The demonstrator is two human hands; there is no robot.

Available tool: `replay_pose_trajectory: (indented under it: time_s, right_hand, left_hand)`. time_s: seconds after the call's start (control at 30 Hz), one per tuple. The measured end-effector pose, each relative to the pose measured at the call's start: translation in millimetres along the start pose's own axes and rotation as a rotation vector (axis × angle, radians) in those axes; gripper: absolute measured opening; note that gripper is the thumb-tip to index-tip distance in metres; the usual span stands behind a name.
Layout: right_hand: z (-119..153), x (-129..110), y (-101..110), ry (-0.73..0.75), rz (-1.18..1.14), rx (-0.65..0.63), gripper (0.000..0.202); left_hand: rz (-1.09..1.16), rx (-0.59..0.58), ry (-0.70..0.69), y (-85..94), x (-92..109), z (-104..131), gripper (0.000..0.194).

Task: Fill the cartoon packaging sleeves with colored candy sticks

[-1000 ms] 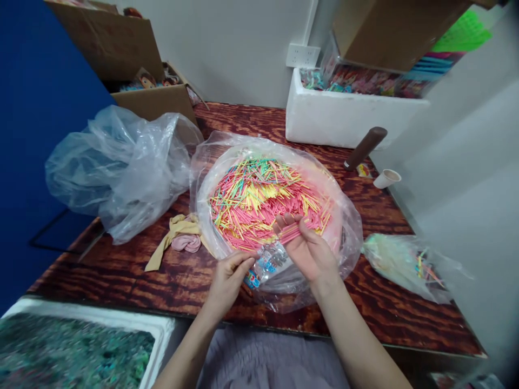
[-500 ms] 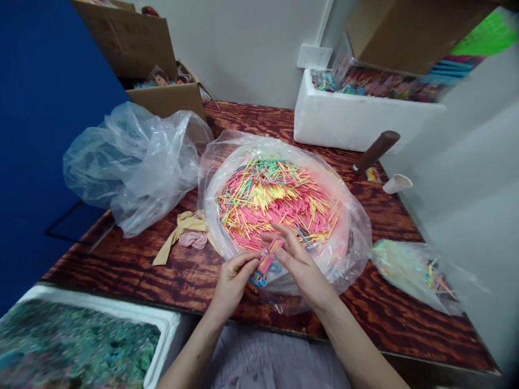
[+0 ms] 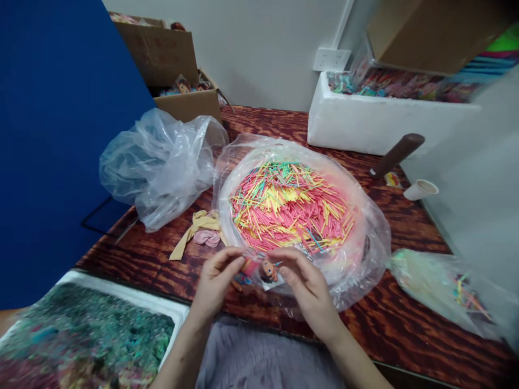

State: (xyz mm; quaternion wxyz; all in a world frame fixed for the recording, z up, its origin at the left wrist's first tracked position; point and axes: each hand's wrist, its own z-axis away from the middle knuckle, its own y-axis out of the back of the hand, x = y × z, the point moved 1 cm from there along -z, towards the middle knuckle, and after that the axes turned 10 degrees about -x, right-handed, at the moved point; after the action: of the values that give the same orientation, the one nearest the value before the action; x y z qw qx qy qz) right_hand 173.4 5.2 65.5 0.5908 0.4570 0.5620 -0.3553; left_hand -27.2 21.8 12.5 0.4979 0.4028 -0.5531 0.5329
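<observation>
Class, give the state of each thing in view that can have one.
Left hand: pinching clear packet
Right hand: curled at the packet
Sticks: loose, heaped
Left cardboard box: open
Large plastic bag: crumpled
Back foam box: open, filled
Paper cup: open-topped
Wall socket: nothing plugged in

left hand [image 3: 214, 278]; right hand [image 3: 308, 283]; both holding packet [image 3: 268, 271]; coloured sticks [image 3: 292, 208] beyond
</observation>
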Motion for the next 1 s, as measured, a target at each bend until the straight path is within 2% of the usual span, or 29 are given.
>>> replay_pose_trajectory:
  time_s: [0.1,0.23,0.33,0.43,0.5,0.57,0.6,0.7,0.73,0.77,0.83,0.9,1.0]
  right_hand:
    - [7,22,16,-0.095,-0.118,0.136,0.015]
    - [14,65,46,-0.169,-0.157,0.318,0.018]
    - [17,90,63,-0.205,0.037,0.394,0.019]
    - [16,101,69,-0.234,0.298,0.374,0.018]
    - [15,104,68,-0.226,0.443,0.353,0.018]
    - [13,106,65,-0.203,0.547,0.35,0.02]
    - [12,107,64,-0.194,0.578,0.349,0.024]
    - [9,112,62,-0.199,0.579,0.343,0.036]
    - [8,113,62,-0.206,0.555,0.349,0.035]
    - [8,113,62,-0.21,0.527,0.356,0.032]
    - [10,111,63,-0.196,0.469,0.353,0.018]
    - [13,103,63,-0.161,0.42,0.321,0.006]
    - [16,85,60,-0.098,0.333,0.275,0.012]
  left_hand:
    - [0.06,0.212,-0.085,27.1,7,-6,0.019]
    - [0.023,0.356,-0.101,55.2,4,-27,0.024]
    - [-0.198,0.475,-0.144,74.8,-11,-54,0.025]
    - [-0.555,0.545,-0.148,82.9,-20,-76,0.025]
    - [-0.81,0.59,-0.196,71.0,-18,-77,0.03]
    - [-1.049,0.569,-0.283,41.4,-13,-66,0.032]
    - [-1.078,0.465,-0.321,21.4,-13,-58,0.026]
    - [-1.146,-0.039,-0.344,-42.5,-22,-34,0.019]
    - [-1.19,-0.134,-0.301,-58.9,-27,-28,0.024]
    - [-1.231,-0.179,-0.257,-71.0,-33,-23,0.031]
    - [-1.281,-0.212,-0.198,-83.2,-40,-19,0.04]
    - [-1.292,-0.19,-0.208,-83.8,-37,-19,0.047]
    - [-1.228,-0.175,-0.29,-78.6,-22,-21,0.056]
